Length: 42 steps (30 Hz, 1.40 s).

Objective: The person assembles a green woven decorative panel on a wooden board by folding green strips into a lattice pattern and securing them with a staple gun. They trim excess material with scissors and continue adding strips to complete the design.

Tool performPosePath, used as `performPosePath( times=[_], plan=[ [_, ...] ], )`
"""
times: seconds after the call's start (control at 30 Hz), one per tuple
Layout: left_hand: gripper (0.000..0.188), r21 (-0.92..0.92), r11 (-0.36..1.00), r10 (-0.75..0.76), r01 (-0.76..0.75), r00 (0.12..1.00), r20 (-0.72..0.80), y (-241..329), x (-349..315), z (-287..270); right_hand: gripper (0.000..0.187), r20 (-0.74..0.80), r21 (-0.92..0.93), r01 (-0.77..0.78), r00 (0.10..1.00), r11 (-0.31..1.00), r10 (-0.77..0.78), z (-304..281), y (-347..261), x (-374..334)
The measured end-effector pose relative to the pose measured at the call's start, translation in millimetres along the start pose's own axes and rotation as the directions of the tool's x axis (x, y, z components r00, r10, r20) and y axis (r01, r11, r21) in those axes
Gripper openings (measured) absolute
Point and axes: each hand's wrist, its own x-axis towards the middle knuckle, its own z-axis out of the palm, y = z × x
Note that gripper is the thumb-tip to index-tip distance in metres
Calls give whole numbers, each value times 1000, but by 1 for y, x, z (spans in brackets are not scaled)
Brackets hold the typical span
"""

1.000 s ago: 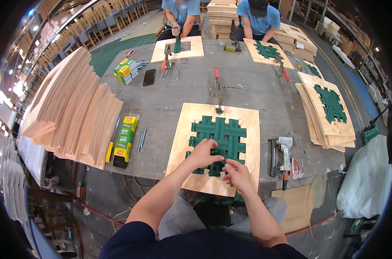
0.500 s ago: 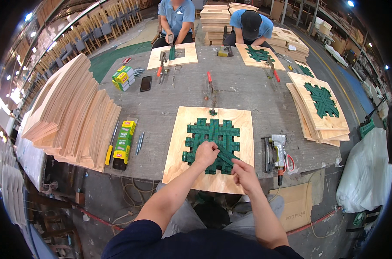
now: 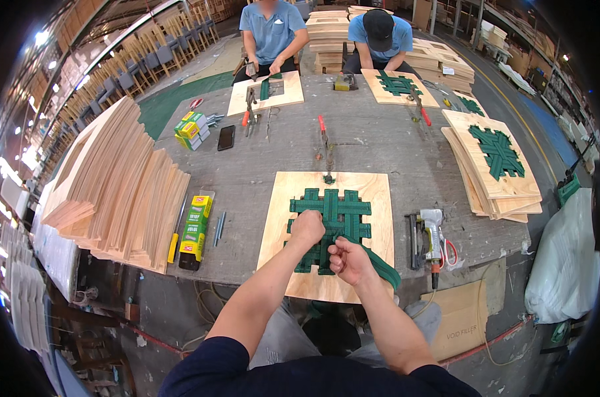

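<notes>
A square plywood panel [image 3: 281, 198] lies before me on the grey table. Flat green webbing straps [image 3: 331, 202] cross over and under each other in its middle. My left hand [image 3: 306, 228] is closed at the left part of the weave, on webbing mostly hidden under its fingers. Low on the right side, my right hand [image 3: 351, 260] is curled shut on a green webbing strap [image 3: 382, 268]. That strap's loose length bends out past the hand and over the panel's lower right edge. A clamp [image 3: 327, 155] with a red handle grips the panel's far edge.
To the right lie a staple gun [image 3: 433, 235] and red-handled scissors [image 3: 450, 253]. Stacked plywood frames [image 3: 115, 185] stand at left, beside a green-yellow box [image 3: 195, 228]. Finished panels [image 3: 495, 152] are piled at right. Two co-workers [image 3: 272, 33] sit across the table.
My right hand has moved left and closer to the weave, and the strap now trails out to its right. My left hand has shifted slightly left. The co-worker at far left has raised their head.
</notes>
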Motion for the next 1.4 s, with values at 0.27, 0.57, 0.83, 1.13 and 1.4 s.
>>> performPosePath(
  times=[0.27, 0.57, 0.83, 1.13, 1.4],
  plan=[
    [27, -193, 958, -124, 213, 911, 393, -5, 33, -18, 46, 35, 425, -75, 997, 902, 66, 8, -12, 46],
    [30, -352, 893, -87, 282, 874, 477, -12, 37, -21, 61, 25, 305, -205, 978, 930, 207, 4, -19, 63],
    [18, -348, 898, -106, 269, 900, 423, -1, 41, -10, 54, -161, 462, -11, 982, 887, 96, 26, -18, 71],
    [21, -278, 934, -100, 223, 913, 396, -7, 28, -12, 29, -60, -732, 416, 749, 539, -660, -22, 5, -62],
    [22, -118, 974, -140, 194, 923, 358, 5, 44, -31, 47, 42, -979, -123, 666, -165, -745, -96, -21, -146]
  ],
)
